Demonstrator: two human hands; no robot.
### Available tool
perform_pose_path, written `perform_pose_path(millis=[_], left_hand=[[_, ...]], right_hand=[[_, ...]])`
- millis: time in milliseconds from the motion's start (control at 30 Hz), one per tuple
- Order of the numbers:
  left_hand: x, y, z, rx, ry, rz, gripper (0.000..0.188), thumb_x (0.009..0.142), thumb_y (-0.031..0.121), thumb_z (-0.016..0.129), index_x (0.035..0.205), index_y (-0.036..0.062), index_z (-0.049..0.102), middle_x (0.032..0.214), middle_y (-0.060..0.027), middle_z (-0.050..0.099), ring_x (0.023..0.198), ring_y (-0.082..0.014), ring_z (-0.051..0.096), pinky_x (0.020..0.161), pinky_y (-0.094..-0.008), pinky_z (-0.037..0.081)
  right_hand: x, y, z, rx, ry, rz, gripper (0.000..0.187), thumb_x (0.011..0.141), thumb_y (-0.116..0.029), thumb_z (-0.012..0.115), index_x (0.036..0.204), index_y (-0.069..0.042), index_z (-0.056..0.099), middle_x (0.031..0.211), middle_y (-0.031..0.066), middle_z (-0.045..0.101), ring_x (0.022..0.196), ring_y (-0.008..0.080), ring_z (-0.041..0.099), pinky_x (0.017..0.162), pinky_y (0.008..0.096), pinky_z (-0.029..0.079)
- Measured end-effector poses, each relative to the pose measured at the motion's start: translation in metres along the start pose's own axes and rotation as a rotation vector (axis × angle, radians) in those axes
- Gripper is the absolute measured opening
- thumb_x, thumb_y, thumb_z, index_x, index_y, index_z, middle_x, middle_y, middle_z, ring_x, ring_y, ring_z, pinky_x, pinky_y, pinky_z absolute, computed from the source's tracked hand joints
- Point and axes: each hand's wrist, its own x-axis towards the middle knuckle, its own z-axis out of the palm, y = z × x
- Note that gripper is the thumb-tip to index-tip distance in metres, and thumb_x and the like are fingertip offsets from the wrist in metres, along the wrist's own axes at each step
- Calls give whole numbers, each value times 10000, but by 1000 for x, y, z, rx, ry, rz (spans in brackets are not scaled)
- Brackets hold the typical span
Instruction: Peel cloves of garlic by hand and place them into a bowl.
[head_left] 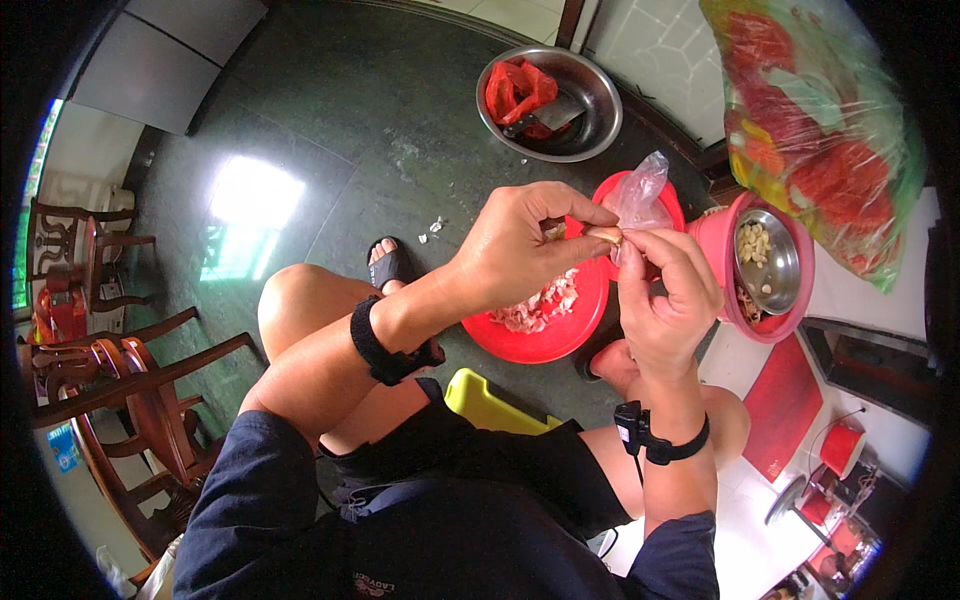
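My left hand [520, 245] and my right hand [665, 290] meet at the fingertips over a red basin [590, 332]. Thumb and forefinger of the left pinch a small garlic clove [603, 235], and the right fingers press on its near end. Pale pinkish garlic skins [540, 308] lie in the basin below, partly covered by my hands. Just beyond, a clear plastic bag [643, 195] rests in a second red container [612, 185]. To the right, a steel bowl [785, 290] holding peeled cloves [752, 243] sits in a pink bucket [722, 240].
A steel basin [598, 85] at the far side holds a red plastic bag [520, 90] and a cleaver [555, 113]. One stuffed green plastic bag [815, 140] stands at upper right. Wooden chairs [140, 400] are at left; a yellow-green stool [490, 402] is between my legs.
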Motion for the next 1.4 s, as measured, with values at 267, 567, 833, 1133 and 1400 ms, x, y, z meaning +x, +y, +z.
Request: perform_pose_path(millis=[267, 567, 833, 1133, 1400], left_hand=[[1, -8, 6, 151, 32, 174, 200, 855, 81, 843, 1044, 47, 785, 899, -63, 747, 785, -101, 669, 670, -265, 525], [4, 10, 2, -544, -129, -222, 233, 997, 158, 727, 1149, -19, 739, 913, 0, 727, 678, -5, 560, 558, -198, 447], [6, 10, 3, -439, -96, -192, 258, 1010, 162, 704, 1174, -37, 720, 936, -17, 725, 804, -60, 629, 708, -239, 529], [7, -9, 5, 117, 17, 303, 232, 879, 8, 763, 1108, 34, 748, 1033, -130, 754, 906, -211, 724, 788, -307, 569], [6, -10, 6, 144, -11, 313, 213, 872, 1, 764, 1084, 15, 748, 1034, -137, 758, 940, -241, 746, 803, -326, 587]], right_hand=[[2, 3, 2, -204, 22, -128, 202, 776, 71, 755, 927, -33, 671, 864, 93, 676, 704, 220, 684, 600, 320, 556], [-2, 7, -4, 377, 40, 379, 80, 883, 49, 662, 936, 2, 625, 893, 40, 627, 762, 88, 617, 680, 238, 520], [4, 1, -6, 400, 57, 307, 138, 918, 59, 653, 1046, 16, 681, 1006, 73, 662, 829, 97, 615, 714, 237, 510], [9, 0, -10, 82, -45, 34, 168, 840, 80, 745, 990, 4, 738, 902, 93, 691, 758, 165, 677, 655, 287, 542], [9, 3, -8, -72, -67, -88, 185, 794, 78, 748, 947, -20, 710, 881, 103, 675, 744, 234, 689, 642, 321, 569]])
